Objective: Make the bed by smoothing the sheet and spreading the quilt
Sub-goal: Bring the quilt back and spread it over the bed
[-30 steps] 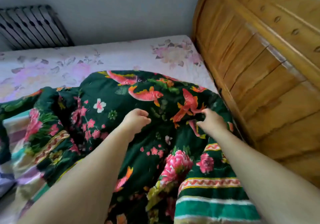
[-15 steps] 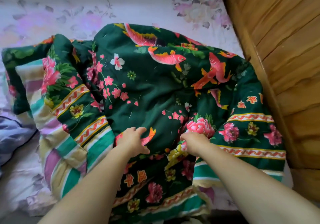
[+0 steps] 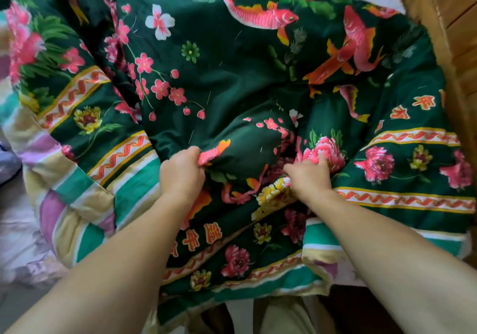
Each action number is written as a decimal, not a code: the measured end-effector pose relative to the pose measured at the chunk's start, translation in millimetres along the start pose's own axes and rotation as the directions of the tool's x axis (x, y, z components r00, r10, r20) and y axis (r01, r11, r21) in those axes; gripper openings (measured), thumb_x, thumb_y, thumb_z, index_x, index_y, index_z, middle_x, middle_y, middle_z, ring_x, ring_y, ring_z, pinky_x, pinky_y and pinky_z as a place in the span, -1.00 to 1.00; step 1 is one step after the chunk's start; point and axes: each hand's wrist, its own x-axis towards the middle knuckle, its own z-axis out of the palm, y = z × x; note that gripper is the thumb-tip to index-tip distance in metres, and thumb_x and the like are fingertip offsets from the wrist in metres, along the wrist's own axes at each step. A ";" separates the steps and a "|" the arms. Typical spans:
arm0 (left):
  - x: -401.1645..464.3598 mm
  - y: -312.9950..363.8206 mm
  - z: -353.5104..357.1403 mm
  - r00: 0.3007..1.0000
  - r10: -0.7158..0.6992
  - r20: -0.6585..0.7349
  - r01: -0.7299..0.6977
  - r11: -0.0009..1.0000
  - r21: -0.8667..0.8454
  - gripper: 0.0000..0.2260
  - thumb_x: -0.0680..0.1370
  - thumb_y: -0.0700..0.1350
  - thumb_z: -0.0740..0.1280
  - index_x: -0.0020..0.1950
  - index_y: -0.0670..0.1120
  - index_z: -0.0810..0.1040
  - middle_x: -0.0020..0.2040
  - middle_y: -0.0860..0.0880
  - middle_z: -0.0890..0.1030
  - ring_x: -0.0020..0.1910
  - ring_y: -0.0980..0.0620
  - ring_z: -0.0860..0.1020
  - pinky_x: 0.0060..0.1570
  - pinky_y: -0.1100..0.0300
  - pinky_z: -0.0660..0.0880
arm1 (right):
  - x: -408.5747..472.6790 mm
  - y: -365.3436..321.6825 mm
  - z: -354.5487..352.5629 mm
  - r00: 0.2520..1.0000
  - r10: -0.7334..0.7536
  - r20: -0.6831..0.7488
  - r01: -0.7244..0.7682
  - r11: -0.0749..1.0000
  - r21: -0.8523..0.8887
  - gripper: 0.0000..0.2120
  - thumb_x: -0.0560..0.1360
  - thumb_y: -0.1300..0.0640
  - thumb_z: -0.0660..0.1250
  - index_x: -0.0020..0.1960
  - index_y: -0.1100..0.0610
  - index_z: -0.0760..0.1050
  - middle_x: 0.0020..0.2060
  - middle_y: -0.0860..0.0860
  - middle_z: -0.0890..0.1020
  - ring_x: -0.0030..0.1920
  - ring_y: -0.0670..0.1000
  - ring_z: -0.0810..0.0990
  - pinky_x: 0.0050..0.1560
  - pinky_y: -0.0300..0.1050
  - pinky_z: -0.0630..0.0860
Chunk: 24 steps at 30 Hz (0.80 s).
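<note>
Left hand [image 3: 182, 172] and right hand [image 3: 308, 176], fingers bunching folds of dark green padded quilt with pink fish and flowers [image 3: 232, 75]. Soft, bulky, probably heavy; better gripped along striped border at 6 o'clock.

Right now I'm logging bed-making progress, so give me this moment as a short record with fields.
quilt: dark green quilt, bunched and creased, not spread flat
left hand: left hand grips a fold of the quilt
right hand: right hand grips a bunch by a pink flower
sheet: pale floral sheet shows at left
right side: wooden board
</note>
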 end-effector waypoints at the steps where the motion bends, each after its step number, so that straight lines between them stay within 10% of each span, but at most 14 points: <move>1: 2.5 2.7 -9.4 0.998 -0.059 -0.033 0.056 0.994 -0.092 -0.86 0.47 -0.19 0.28 0.01 -0.08 0.54 -0.03 -0.13 0.61 0.04 -0.20 0.53 -0.06 0.05 0.42 | -1.9 3.3 -10.1 0.999 0.004 -0.046 -0.002 0.998 0.065 -0.74 0.42 0.30 0.19 0.00 -0.01 0.44 -0.06 -0.03 0.60 0.16 0.08 0.49 0.43 0.20 0.03; 9: 31.5 45.7 -119.6 0.934 -0.219 -0.281 0.102 0.920 -0.379 -0.74 0.47 -0.21 0.28 0.12 -0.04 0.61 0.04 -0.19 0.63 0.08 -0.22 0.54 0.05 0.07 0.42 | -10.2 30.3 -133.2 0.863 -0.024 -0.505 0.170 0.955 0.244 -0.85 0.45 0.15 0.25 0.00 0.08 0.52 -0.07 0.04 0.61 0.03 0.15 0.55 -0.13 -0.09 0.26; 19: 90.1 160.9 -298.9 0.769 -0.195 -0.609 -0.204 0.828 -0.523 -0.78 0.46 -0.14 0.32 0.07 -0.10 0.62 0.01 -0.23 0.64 0.06 -0.20 0.57 0.02 0.05 0.43 | -28.2 153.6 -348.0 0.471 0.273 -0.839 0.075 0.935 0.347 -0.68 0.43 0.06 0.09 0.08 0.09 0.52 0.04 0.16 0.60 0.04 0.26 0.56 -0.16 -0.03 0.30; 24: 108.3 196.3 -276.1 0.925 0.036 -0.379 -0.228 0.848 -0.478 -0.64 0.46 -0.16 0.37 0.25 -0.02 0.53 0.16 -0.13 0.60 0.18 -0.11 0.53 0.22 0.08 0.43 | 0.9 187.4 -346.8 0.666 0.336 -0.666 -0.184 0.939 0.290 -0.73 0.54 0.21 0.16 0.20 0.04 0.48 0.19 0.12 0.53 0.24 0.17 0.46 0.28 0.11 0.26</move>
